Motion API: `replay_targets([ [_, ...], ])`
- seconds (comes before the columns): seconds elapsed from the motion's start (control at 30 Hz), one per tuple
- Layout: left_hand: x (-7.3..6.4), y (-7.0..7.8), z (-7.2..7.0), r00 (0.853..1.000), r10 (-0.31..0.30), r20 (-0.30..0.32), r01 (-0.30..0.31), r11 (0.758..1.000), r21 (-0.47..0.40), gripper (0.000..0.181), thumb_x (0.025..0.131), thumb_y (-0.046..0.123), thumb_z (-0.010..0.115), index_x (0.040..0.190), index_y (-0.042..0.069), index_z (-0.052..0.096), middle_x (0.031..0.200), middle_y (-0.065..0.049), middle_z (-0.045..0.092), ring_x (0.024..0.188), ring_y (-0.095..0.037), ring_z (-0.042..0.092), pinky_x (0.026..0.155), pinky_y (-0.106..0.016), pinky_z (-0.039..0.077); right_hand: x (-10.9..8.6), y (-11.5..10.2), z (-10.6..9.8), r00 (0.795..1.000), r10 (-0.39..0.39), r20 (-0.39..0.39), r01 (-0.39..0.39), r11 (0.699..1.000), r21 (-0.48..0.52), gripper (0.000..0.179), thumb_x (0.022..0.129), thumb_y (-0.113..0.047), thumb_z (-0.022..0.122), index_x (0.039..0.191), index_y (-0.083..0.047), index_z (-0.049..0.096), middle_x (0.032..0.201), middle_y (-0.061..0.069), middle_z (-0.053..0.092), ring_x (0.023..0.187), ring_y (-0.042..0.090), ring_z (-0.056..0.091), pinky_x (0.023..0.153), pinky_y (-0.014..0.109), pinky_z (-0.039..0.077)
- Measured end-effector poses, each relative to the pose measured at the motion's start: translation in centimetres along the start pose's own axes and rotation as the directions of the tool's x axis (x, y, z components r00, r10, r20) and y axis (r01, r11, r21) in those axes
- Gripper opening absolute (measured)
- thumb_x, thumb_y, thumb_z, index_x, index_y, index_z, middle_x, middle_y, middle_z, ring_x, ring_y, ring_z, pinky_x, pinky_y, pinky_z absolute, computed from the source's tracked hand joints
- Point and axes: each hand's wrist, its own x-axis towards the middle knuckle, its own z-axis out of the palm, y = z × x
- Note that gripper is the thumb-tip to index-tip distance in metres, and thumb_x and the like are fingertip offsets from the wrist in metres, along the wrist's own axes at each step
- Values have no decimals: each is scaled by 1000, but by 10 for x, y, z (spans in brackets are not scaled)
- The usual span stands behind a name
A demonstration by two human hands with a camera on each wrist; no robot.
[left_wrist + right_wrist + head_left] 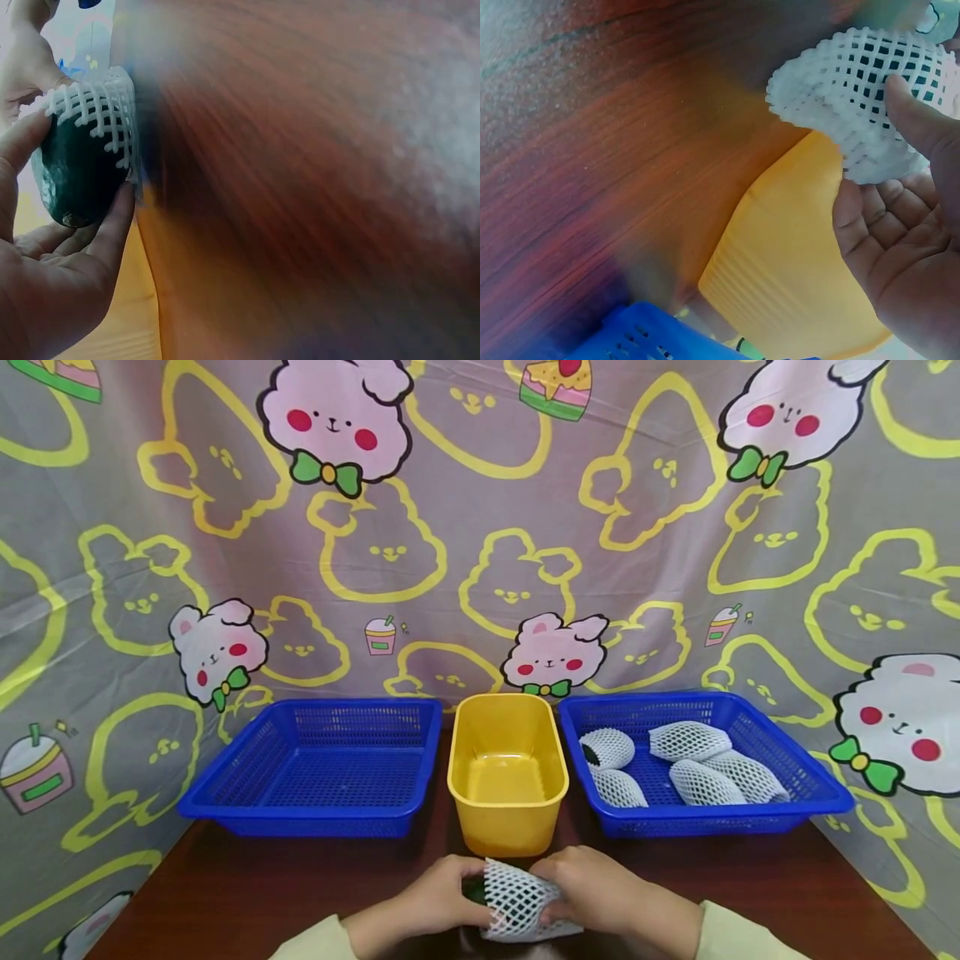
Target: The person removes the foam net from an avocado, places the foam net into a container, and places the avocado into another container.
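Note:
A dark green avocado [79, 169] with a small stem scar sits partly inside a white foam net sleeve [519, 902], close over the front of the table. My left hand [441, 895] grips the avocado's bare end, thumb on one side and fingers on the other. From the opposite side my right hand [596, 891] holds the netted part, its thumb pressing on the mesh in the right wrist view. The sleeve's free end [799, 90] hangs loose past the fruit. Just beyond both hands stands a yellow bin [506, 827] with nothing in it.
At the left back stands an empty blue basket [315, 821]. Another blue basket [705, 821], at the right, holds several fruits in white foam nets [688, 741]. All stand on a dark red-brown wooden table [300, 877], in front of a patterned cloth [480, 485].

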Motion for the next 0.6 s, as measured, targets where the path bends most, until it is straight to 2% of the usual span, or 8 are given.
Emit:
replay_targets([
  [0.1, -3, 1, -4, 1000, -21, -19, 21, 1000, 10, 48, 68, 23, 85, 108, 1, 70, 94, 8, 67, 87, -5, 58, 81, -23, 47, 0, 1, -1, 1000, 3, -7, -3, 1000, 8, 20, 76, -26, 82, 91, -20, 70, 83, -21, 62, 71, -7, 53, 64, 17, 46],
  [0.2, -6, 1, -9, 999, -45, -26, 45, 999, -11, 55, 69, 25, 86, 114, -1, 68, 100, 4, 68, 90, -7, 60, 81, -23, 48, 0, 3, -4, 1000, 6, -21, -5, 1000, 7, 16, 78, -24, 82, 87, -20, 69, 79, -21, 61, 67, -7, 51, 61, 14, 44],
  [0.37, -13, -3, -20, 998, -61, -29, 58, 995, -82, 53, 72, 24, 86, 115, 0, 67, 103, -1, 68, 88, -9, 63, 75, -24, 50, -4, 5, -9, 998, 10, -68, -11, 1000, -8, 16, 77, -23, 82, 79, -21, 66, 72, -22, 57, 61, -5, 47, 56, 13, 39],
  [0.6, -23, -6, -36, 996, -72, -49, 64, 987, -151, 52, 75, 17, 83, 118, -4, 64, 108, -9, 67, 91, -16, 65, 74, -26, 52, -13, 8, -22, 987, 46, -157, -50, 999, -22, 18, 75, -24, 84, 76, -22, 65, 71, -22, 57, 61, -5, 50, 56, 18, 44],
])
